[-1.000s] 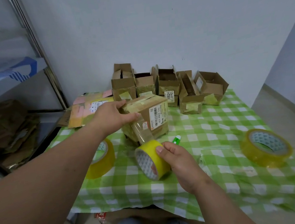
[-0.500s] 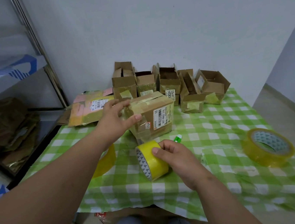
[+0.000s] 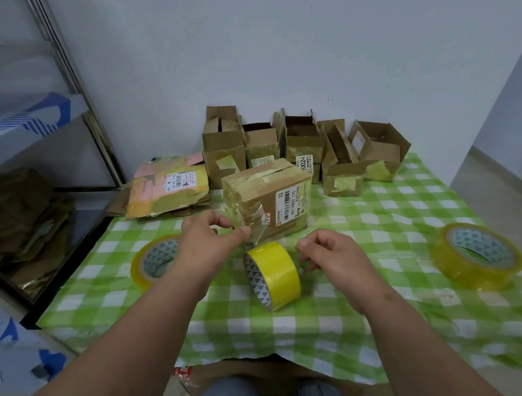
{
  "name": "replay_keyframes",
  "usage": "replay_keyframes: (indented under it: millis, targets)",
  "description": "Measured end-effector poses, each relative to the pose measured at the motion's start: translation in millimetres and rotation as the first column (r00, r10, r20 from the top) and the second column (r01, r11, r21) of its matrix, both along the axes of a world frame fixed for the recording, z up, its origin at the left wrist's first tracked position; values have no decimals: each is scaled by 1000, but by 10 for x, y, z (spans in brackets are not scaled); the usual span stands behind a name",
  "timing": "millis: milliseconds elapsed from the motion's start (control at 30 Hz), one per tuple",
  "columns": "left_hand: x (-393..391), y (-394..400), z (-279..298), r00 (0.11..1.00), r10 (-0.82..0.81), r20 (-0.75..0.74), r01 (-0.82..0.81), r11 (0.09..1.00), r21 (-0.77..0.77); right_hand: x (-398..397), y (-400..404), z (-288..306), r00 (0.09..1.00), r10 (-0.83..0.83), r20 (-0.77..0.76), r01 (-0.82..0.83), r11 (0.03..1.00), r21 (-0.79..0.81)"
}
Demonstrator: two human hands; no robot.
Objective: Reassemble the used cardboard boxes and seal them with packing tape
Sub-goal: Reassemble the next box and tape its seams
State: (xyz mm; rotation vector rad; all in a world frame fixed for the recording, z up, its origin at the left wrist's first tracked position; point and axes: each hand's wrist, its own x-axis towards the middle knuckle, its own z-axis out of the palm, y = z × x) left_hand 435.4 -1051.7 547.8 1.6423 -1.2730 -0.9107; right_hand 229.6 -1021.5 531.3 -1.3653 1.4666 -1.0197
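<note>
A closed cardboard box (image 3: pixel 269 197) with a white barcode label stands on the green checked tablecloth (image 3: pixel 386 222). A yellow tape roll (image 3: pixel 276 274) stands on its edge just in front of it. A clear strip of tape (image 3: pixel 250 228) runs from the roll up to the box's left front face. My left hand (image 3: pixel 208 246) pinches this strip between thumb and forefinger. My right hand (image 3: pixel 335 261) is to the right of the roll, off it, with fingers curled round a small green-tipped tool (image 3: pixel 303 266).
Two more tape rolls lie flat, one at the left (image 3: pixel 150 264) partly behind my left wrist, one at the right (image 3: pixel 476 254). Several open boxes (image 3: pixel 298 141) line the wall. Flattened boxes (image 3: pixel 167 189) lie back left. A metal shelf (image 3: pixel 17 128) stands left.
My left hand left the box's top and came down to pinch the tape strip. My right hand let go of the yellow roll and now holds the small tool. The box stands flat again.
</note>
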Motion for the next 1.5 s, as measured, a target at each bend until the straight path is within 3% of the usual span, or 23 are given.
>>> replay_keyframes:
  millis: [67, 133, 167, 267, 400, 467, 567, 700, 800, 1100, 1267, 1500]
  targets:
    - [-21, 40, -8, 1000, -20, 14, 20, 1000, 8, -56, -78, -4, 950, -20, -313, 1, 998, -62]
    - [-54, 77, -2, 999, -34, 28, 33, 999, 15, -87, -142, -33, 747, 65, -662, -111, 993, -27]
    - [-69, 90, 5, 999, -37, 25, 36, 999, 18, -95, -161, -41, 638, 110, -762, -138, 990, 28]
    - [-92, 105, 17, 999, -38, -28, 40, 998, 54, -106, -186, -83, 458, 166, -873, -179, 979, 93]
    - [-120, 154, -3, 982, -36, -187, 59, 991, 120, -127, -188, -130, 384, 132, -914, -137, 987, 85]
    - [-138, 180, -27, 973, -16, -229, 45, 991, 122, -150, -185, -138, 404, 107, -909, -94, 993, 75]
    - [-156, 190, -51, 968, 22, -249, 5, 994, 106, -199, -156, -130, 502, 22, -865, -30, 1000, 8]
    - [-204, 203, -64, 956, 72, -285, -46, 994, 96, -185, -81, 4, 778, -33, -627, -33, 995, -93]
    - [-236, 206, -87, 950, 105, -295, -80, 992, 96, -96, -50, 209, 862, -10, -506, -97, 978, -185]
    - [-289, 204, -108, 935, 129, -329, -101, 990, 101, 180, -146, 515, 746, 126, -654, -322, 928, -188]
    - [-279, 201, -111, 932, 127, -340, -102, 991, 90, 242, -209, 496, 677, 133, -724, -339, 929, -147]
    - [-267, 200, -111, 926, 122, -358, -99, 992, 84, 300, -234, 504, 668, 120, -734, -343, 926, -161]
